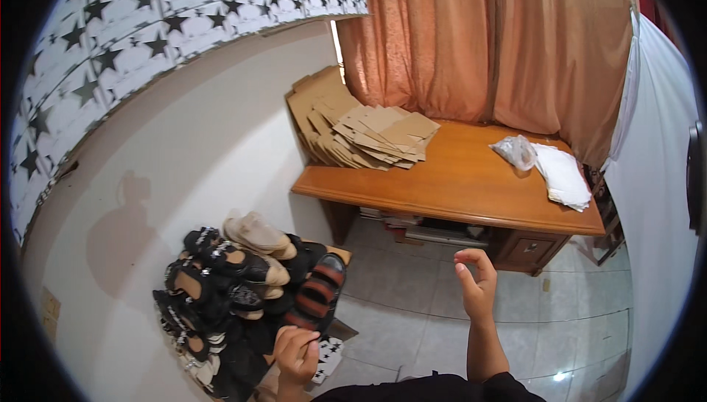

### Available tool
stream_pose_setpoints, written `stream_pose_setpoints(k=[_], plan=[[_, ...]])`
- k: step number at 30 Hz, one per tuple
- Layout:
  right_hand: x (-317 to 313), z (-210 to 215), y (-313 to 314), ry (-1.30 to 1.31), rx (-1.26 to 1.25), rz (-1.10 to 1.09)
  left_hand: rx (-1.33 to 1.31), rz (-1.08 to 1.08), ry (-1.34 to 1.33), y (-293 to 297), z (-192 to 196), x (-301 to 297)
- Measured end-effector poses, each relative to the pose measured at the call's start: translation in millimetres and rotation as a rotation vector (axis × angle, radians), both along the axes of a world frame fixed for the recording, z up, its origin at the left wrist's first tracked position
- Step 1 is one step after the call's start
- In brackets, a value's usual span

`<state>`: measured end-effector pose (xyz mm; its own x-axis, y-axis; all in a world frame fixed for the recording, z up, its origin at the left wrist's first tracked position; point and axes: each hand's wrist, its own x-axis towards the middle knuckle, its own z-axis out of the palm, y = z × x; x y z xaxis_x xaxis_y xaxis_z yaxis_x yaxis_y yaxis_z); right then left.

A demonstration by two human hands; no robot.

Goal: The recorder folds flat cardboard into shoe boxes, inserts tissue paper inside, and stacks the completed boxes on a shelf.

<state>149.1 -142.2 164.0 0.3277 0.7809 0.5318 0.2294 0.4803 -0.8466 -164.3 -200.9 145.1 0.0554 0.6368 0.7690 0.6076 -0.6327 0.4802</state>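
Note:
My left hand (297,354) is closed at the near end of a dark sandal (322,293) with wide reddish-brown straps. Its curled fingers overlap the sandal's heel and hide part of it. The sandal is tilted beside a heap of shoes (243,291) against the wall, mostly black, some with light trim. A beige pair (254,234) lies on top of the heap. My right hand (479,284) is raised over the tiled floor, in front of the desk. Its thumb and fingers curve apart with nothing between them.
A wooden desk (456,188) stands ahead, bearing flattened cardboard pieces (387,135), a clear plastic bag (515,152) and white sheets (561,175). Star-patterned boxes (169,15) are stacked at the upper left. Orange curtains (449,41) hang behind the desk; a white cloth (655,137) hangs at right.

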Motion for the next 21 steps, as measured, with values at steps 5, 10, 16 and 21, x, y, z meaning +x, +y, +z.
stream_pose_setpoints(k=[5,10,16,21], plan=[[53,-8,10,-0.152,-0.139,-0.001,0.002,-0.256,0.103,69,-12,81],[90,-20,50,-0.255,-0.234,-0.025,0.011,-0.369,0.117,161,-44,141],[127,-38,144,-0.395,-0.295,0.055,-0.416,-0.207,-0.311,302,-159,202],[154,-58,258,-0.525,-0.361,0.156,-0.491,-0.071,-0.29,428,-198,232]])
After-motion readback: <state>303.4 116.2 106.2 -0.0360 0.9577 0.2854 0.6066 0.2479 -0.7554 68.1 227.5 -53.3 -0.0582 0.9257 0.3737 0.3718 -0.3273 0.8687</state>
